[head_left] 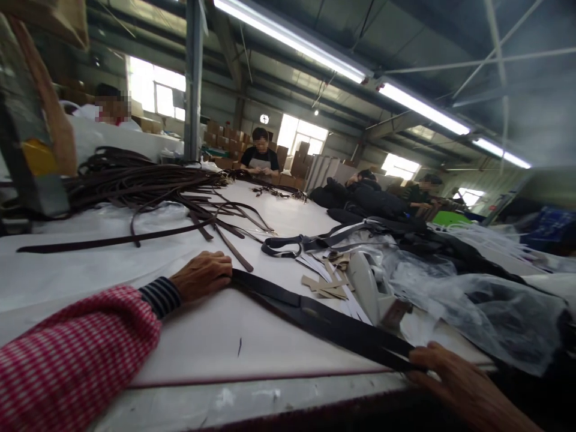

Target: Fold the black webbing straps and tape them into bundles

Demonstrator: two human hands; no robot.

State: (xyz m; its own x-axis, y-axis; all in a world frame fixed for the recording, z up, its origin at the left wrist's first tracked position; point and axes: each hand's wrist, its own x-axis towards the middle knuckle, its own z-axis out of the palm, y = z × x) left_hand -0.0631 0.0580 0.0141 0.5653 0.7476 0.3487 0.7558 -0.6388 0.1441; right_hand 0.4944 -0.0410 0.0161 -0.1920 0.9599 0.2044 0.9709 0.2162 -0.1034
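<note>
A flat black strap (pixel 324 321), doubled along its length, stretches across the white table between my two hands. Its far end is gripped by my left hand (pixel 204 276), whose fingers are curled closed around it. Near the table's front edge, my right hand (pixel 445 372) pinches the other end between thumb and fingers. Beyond the strap lies another dark looped strap (pixel 283 246). Just past my left hand, the tips of brown leather straps (pixel 236 249) rest on the table.
A large pile of brown straps (pixel 112 180) covers the left back. To the right are tan cardboard pieces (pixel 326 285), a white tape dispenser-like object (pixel 364 288), clear plastic bags (pixel 486 318) and dark cloth (pixel 373 204). A co-worker (pixel 261 156) sits across the table; several others are farther off.
</note>
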